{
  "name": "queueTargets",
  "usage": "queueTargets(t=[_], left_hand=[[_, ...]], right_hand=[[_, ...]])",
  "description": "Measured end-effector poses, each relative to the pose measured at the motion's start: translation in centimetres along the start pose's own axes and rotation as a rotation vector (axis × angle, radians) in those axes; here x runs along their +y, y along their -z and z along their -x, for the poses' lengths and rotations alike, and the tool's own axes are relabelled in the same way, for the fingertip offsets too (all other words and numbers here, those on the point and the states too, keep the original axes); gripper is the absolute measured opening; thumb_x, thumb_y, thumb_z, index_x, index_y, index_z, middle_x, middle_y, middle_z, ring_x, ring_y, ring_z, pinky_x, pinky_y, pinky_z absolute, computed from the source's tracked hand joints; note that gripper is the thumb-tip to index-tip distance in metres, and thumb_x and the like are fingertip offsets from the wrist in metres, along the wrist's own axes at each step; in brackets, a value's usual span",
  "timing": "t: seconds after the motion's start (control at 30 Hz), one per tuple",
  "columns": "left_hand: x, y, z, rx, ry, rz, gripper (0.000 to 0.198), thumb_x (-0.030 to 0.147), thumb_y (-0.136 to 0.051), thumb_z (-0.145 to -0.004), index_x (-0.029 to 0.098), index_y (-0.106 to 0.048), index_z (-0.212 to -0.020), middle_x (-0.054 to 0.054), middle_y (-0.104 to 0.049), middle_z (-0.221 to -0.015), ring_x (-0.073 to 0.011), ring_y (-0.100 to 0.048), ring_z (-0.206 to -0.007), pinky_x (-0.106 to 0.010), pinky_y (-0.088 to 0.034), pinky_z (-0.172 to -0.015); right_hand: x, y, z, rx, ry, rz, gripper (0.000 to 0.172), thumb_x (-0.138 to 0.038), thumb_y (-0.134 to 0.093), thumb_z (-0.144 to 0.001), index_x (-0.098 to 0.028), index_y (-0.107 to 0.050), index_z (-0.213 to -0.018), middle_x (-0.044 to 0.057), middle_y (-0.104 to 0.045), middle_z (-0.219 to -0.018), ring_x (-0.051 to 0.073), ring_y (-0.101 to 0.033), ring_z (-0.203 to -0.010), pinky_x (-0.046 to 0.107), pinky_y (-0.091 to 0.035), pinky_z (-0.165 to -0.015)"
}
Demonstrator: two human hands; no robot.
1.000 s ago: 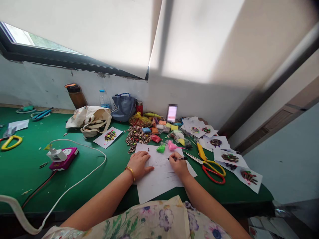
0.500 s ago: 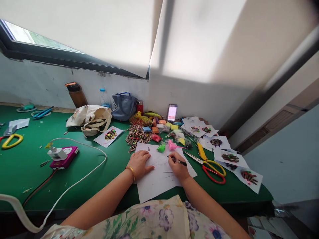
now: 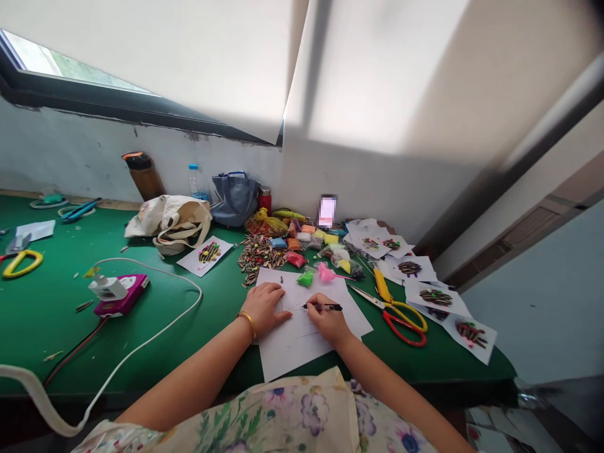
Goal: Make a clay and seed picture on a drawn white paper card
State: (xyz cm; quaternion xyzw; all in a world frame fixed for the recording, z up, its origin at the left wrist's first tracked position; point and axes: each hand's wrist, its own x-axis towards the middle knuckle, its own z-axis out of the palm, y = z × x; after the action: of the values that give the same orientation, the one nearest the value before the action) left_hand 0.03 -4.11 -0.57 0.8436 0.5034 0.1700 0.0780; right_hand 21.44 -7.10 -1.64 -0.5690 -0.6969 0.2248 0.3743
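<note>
Seen from the head camera, the person's left hand (image 3: 264, 308) lies flat on a sheet of white paper (image 3: 302, 346), its fingers slightly spread and pressing down, with a gold bangle (image 3: 246, 323) on the wrist. The right hand (image 3: 329, 324) rests on the same sheet, its fingers pinching a black pen (image 3: 324, 307) with the tip on the paper, where faint pencil-like lines show. The sheet lies near the edge of a green table (image 3: 47, 333), between the two forearms and just below a heap of striped sunflower seeds (image 3: 258, 255). Bags of green clay (image 3: 306, 277) and pink clay (image 3: 325, 272) sit at the sheet's far edge, with more colored clay packets (image 3: 302, 239) behind them. Just right of the sheet lie red-handled scissors (image 3: 401, 328) and yellow-handled scissors (image 3: 383, 286), their handles overlapping, and beyond them are seed pictures on paper (image 3: 436, 296). Another seed picture (image 3: 205, 256) lies to the left, near a cloth bag (image 3: 172, 217) and a blue bag (image 3: 234, 199). Farther left, a white cord (image 3: 155, 330) curves past a pink device (image 3: 121, 296). A blurred phone (image 3: 327, 211) leans against the wall.
</note>
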Motion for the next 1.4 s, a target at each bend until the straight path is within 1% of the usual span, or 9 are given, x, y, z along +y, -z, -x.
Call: queueTargets(t=[0.27, 0.4, 0.57, 0.83, 0.97, 1.1, 1.3, 1.4], left_hand=[[-0.15, -0.22, -0.06, 0.011, -0.006, -0.01, 0.052, 0.057, -0.068, -0.073, 0.026, -0.063, -0.114, -0.006, -0.058, -0.128, -0.0276, -0.047, -0.121, -0.042, -0.031, -0.101], [-0.11, -0.18, -0.07, 0.005, 0.0, -0.004, 0.052, 0.056, -0.068, -0.072, 0.026, -0.063, -0.115, -0.006, -0.058, -0.128, -0.0279, -0.046, -0.122, -0.042, -0.032, -0.101], [-0.08, -0.16, -0.06, -0.004, 0.006, -0.012, 0.053, 0.056, -0.068, -0.072, 0.026, -0.062, -0.115, -0.006, -0.057, -0.129, -0.0276, -0.046, -0.122, -0.042, -0.032, -0.101], [-0.08, -0.19, -0.05, 0.006, 0.001, -0.012, 0.051, 0.056, -0.068, -0.072, 0.027, -0.063, -0.114, -0.006, -0.058, -0.129, -0.0279, -0.047, -0.121, -0.043, -0.032, -0.1], [-0.01, -0.07, -0.06, 0.004, 0.006, -0.005, 0.051, 0.056, -0.068, -0.072, 0.027, -0.063, -0.114, -0.006, -0.058, -0.128, -0.0284, -0.047, -0.121, -0.043, -0.032, -0.1], [0.03, -0.05, -0.1, -0.005, 0.015, -0.007, 0.051, 0.056, -0.069, -0.072, 0.027, -0.063, -0.115, -0.006, -0.058, -0.128, -0.0278, -0.046, -0.122, -0.043, -0.032, -0.101], [0.12, 0.02, -0.13, -0.011, 0.016, -0.012, 0.052, 0.056, -0.068, -0.072, 0.027, -0.062, -0.115, -0.006, -0.058, -0.129, -0.0274, -0.046, -0.122, -0.042, -0.032, -0.101], [0.12, 0.05, -0.07, -0.019, 0.022, -0.009, 0.052, 0.056, -0.068, -0.073, 0.027, -0.062, -0.115, -0.006, -0.057, -0.13, -0.0278, -0.046, -0.123, -0.042, -0.031, -0.101]], right_hand=[[-0.36, -0.02, 0.01, -0.03, -0.005, 0.029, 0.014, -0.025, -0.048, -0.082, -0.022, -0.061, -0.078, 0.0, -0.064, -0.073, 0.016, -0.058, -0.07, 0.025, -0.041, -0.066], [-0.18, -0.06, -0.01, -0.013, 0.005, 0.025, 0.014, -0.025, -0.048, -0.081, -0.022, -0.06, -0.076, 0.0, -0.063, -0.072, 0.016, -0.057, -0.069, 0.025, -0.041, -0.065], [0.26, -0.18, -0.05, 0.046, -0.041, -0.005, 0.014, -0.025, -0.048, -0.081, -0.022, -0.06, -0.077, -0.001, -0.063, -0.072, 0.016, -0.058, -0.069, 0.025, -0.041, -0.065], [0.21, -0.22, -0.07, 0.008, -0.042, 0.02, 0.014, -0.025, -0.048, -0.081, -0.023, -0.061, -0.077, -0.001, -0.065, -0.073, 0.016, -0.058, -0.07, 0.025, -0.041, -0.065], [0.33, -0.15, -0.14, 0.039, -0.058, 0.008, 0.013, -0.026, -0.048, -0.08, -0.023, -0.059, -0.074, -0.001, -0.062, -0.07, 0.016, -0.058, -0.067, 0.025, -0.04, -0.064], [0.55, -0.04, -0.27, 0.086, -0.095, -0.011, 0.014, -0.027, -0.047, -0.08, -0.022, -0.059, -0.074, -0.001, -0.063, -0.07, 0.017, -0.058, -0.068, 0.026, -0.041, -0.064], [0.29, 0.03, -0.31, 0.031, -0.075, 0.017, 0.014, -0.026, -0.047, -0.08, -0.023, -0.061, -0.076, -0.001, -0.064, -0.072, 0.017, -0.059, -0.069, 0.026, -0.041, -0.064], [0.07, 0.11, -0.28, 0.036, -0.073, 0.038, 0.014, -0.025, -0.047, -0.079, -0.023, -0.06, -0.075, -0.001, -0.064, -0.071, 0.017, -0.058, -0.068, 0.026, -0.041, -0.064]])
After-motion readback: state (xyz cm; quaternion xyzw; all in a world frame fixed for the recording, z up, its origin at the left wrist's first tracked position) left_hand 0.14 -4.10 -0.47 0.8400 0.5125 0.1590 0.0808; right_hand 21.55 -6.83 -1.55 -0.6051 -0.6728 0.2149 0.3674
